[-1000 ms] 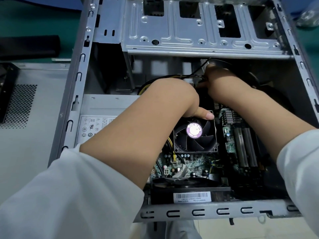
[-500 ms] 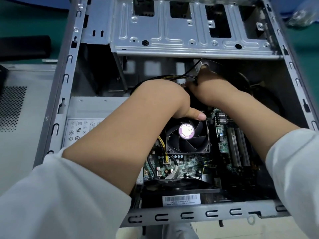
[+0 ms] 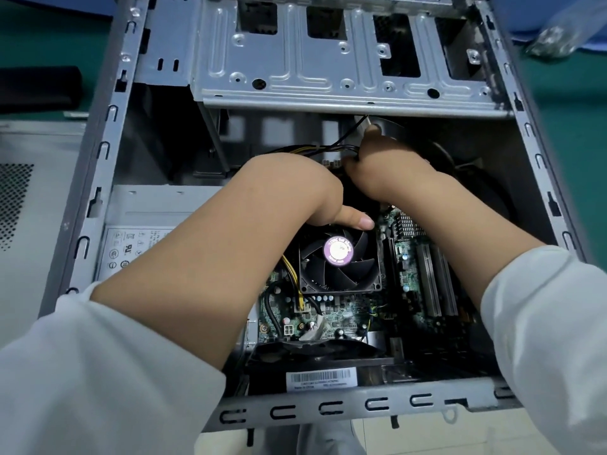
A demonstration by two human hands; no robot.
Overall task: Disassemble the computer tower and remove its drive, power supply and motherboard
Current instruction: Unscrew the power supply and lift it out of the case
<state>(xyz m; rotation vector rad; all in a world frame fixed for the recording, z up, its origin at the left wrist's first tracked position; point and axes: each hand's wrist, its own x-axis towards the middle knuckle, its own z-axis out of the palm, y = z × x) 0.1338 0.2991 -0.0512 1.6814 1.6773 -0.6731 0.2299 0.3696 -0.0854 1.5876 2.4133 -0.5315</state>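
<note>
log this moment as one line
stage: unplugging cables | left hand: by cpu fan, grip hidden | right hand: grips cable bundle | motherboard: in case

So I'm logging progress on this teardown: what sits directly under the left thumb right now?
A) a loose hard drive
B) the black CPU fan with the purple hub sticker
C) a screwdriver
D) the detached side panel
B: the left hand has its thumb lying over the top edge of the black CPU fan with the purple sticker, mounted on the motherboard.
</note>
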